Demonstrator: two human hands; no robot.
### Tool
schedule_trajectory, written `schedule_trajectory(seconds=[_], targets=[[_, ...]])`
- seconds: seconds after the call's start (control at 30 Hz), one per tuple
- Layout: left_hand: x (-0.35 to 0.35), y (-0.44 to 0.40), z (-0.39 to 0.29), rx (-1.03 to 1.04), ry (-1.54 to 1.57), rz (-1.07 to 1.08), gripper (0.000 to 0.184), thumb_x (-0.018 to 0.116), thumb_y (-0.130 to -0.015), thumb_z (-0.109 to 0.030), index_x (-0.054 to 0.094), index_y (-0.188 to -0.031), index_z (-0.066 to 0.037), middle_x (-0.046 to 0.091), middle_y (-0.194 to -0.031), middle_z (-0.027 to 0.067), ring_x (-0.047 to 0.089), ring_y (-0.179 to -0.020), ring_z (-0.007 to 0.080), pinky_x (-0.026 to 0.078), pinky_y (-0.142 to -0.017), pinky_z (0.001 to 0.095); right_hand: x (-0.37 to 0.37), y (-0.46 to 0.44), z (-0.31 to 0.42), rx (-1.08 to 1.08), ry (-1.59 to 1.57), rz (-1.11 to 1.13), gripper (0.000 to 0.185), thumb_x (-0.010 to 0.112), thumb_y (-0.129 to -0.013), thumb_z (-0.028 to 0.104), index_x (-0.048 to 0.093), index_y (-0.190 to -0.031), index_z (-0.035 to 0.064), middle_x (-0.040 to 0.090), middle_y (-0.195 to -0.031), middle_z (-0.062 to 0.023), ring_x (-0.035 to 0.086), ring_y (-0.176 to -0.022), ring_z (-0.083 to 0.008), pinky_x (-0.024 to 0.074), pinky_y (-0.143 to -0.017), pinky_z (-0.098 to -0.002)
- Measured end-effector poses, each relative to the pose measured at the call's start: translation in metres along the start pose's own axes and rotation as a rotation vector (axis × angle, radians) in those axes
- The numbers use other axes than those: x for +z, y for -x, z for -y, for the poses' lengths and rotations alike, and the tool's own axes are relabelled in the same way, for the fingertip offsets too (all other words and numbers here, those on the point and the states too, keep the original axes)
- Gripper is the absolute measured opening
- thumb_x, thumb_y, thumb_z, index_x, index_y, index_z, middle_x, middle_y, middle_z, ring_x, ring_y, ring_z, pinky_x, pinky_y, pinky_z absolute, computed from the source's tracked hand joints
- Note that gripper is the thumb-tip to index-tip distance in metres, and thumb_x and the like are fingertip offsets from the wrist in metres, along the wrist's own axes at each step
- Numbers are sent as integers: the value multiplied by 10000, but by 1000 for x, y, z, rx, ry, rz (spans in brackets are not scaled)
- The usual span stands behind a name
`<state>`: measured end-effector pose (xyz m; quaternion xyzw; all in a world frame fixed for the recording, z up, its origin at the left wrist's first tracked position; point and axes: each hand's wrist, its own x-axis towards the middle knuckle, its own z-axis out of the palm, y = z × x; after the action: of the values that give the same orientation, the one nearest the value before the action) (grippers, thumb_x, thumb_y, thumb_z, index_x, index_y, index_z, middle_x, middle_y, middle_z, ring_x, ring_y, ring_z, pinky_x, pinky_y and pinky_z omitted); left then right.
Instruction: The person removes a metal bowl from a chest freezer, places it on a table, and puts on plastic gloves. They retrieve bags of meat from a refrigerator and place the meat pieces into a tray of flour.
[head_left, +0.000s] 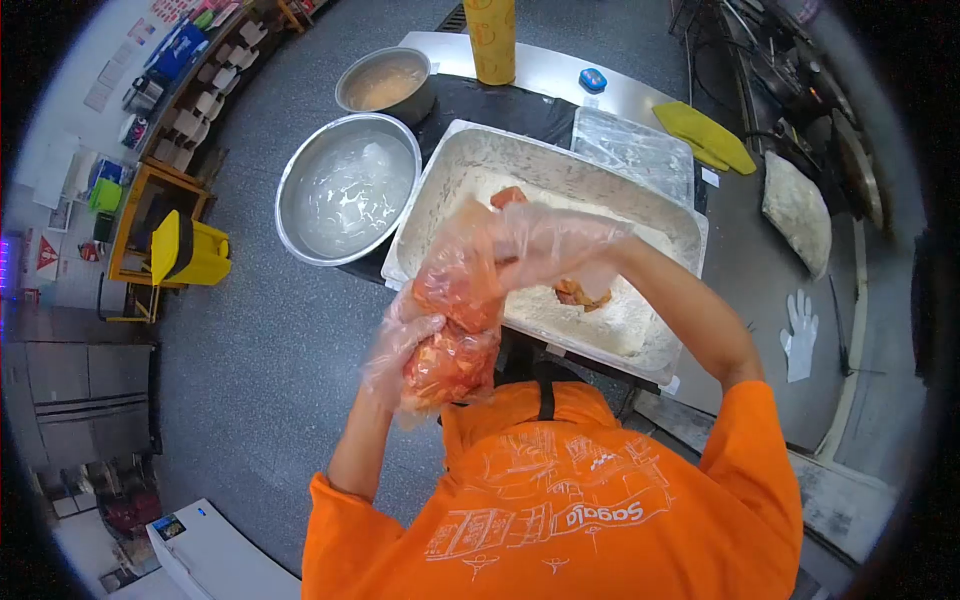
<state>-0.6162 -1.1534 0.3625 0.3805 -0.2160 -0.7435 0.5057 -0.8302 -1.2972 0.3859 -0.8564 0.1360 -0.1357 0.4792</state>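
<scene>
My left hand, in a clear plastic glove, grips the side of a clear plastic bag filled with orange-red raw meat pieces. The bag hangs just in front of my body, at the near left corner of a deep metal tray of white flour. Gloved as well, my right hand is at the bag's top; its fingers are blurred behind plastic, so their grip cannot be made out. A meat piece shows just beyond that hand, and another piece lies on the flour.
Left of the tray stand a metal bowl of clear liquid and a smaller pot with cloudy liquid. Behind are a yellow cylinder, a blue lid-like object, a clear-covered container and a yellow-green cloth.
</scene>
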Motion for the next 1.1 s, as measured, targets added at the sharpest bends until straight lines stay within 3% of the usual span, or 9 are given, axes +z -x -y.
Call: schedule_trajectory(seconds=[0.07, 0.27, 0.37, 0.6, 0.7, 0.77, 0.9, 0.97, 1.1], targets=[[-1, -4, 0, -13, -164, -84, 735, 722, -792, -23, 375, -1440, -21, 528, -1357, 107, 539, -1228, 225, 444, -1057, 361, -9, 6, 22, 163, 69, 64, 280, 716, -749, 220, 609, -868, -9, 623, -711, -147, 604, -660, -258, 475, -621, -377], [6, -19, 9, -83, -68, -16, 789, 741, -769, -13, 344, -1451, -26, 502, -1378, 103, 512, -1257, 229, 429, -1071, 369, -9, -7, 36, 317, 444, 183, 230, 650, -746, 142, 573, -924, 18, 636, -676, -132, 619, -660, -312, 492, -634, -398], [7, -30, 9, -37, -233, 148, 829, 756, -748, -20, 330, -1458, -32, 487, -1389, 96, 487, -1280, 229, 411, -1084, 370, -18, 2, 73, 325, 203, 95, 207, 609, -729, 89, 555, -920, 32, 644, -747, -154, 623, -704, -309, 486, -659, -389], [9, -42, 21, -19, -42, 13, 897, 792, -670, -29, 347, -1449, -34, 492, -1379, 99, 493, -1270, 222, 419, -1073, 359, 4, -2, 7, 163, 231, 56, 227, 551, -727, 27, 560, -953, 35, 600, -847, -144, 605, -833, -263, 477, -731, -354], [8, -39, 19, 0, -76, 36, 897, 781, -662, -13, 350, -1448, -27, 496, -1372, 100, 509, -1251, 227, 432, -1061, 358, -3, 9, 7, 103, -8, -122, 139, 581, -719, 50, 610, -843, -5, 613, -736, -206, 633, -676, -284, 492, -588, -381], [0, -39, 21, 74, -72, 89, 882, 773, -676, -23, 350, -1450, -20, 501, -1363, 107, 524, -1229, 230, 439, -1050, 351, -4, 8, 8, 243, 75, -123, 170, 578, -706, 42, 626, -860, -13, 613, -733, -205, 606, -643, -256, 485, -600, -355], [-5, -36, 21, 120, -126, 41, 913, 792, -670, -44, 334, -1459, -13, 499, -1362, 113, 518, -1234, 226, 433, -1051, 345, -1, 14, 18, 186, -143, -232, 183, 598, -720, 69, 629, -878, -18, 627, -763, -218, 626, -674, -288, 494, -636, -357], [2, -30, 18, 97, -101, -3, 905, 811, -667, -53, 349, -1443, -13, 494, -1362, 127, 509, -1244, 235, 430, -1053, 354, -12, 13, 42, 285, 96, -106, 151, 602, -736, 72, 622, -873, 10, 585, -770, -130, 601, -730, -206, 474, -638, -344], [21, -28, 22, 86, -78, -6, 851, 811, -667, -18, 388, -1405, -24, 506, -1342, 131, 524, -1223, 234, 449, -1032, 354, -5, 17, 55, 429, 156, -28, 104, 598, -745, 79, 577, -807, -2, 599, -753, -159, 613, -673, -261, 476, -619, -370]])
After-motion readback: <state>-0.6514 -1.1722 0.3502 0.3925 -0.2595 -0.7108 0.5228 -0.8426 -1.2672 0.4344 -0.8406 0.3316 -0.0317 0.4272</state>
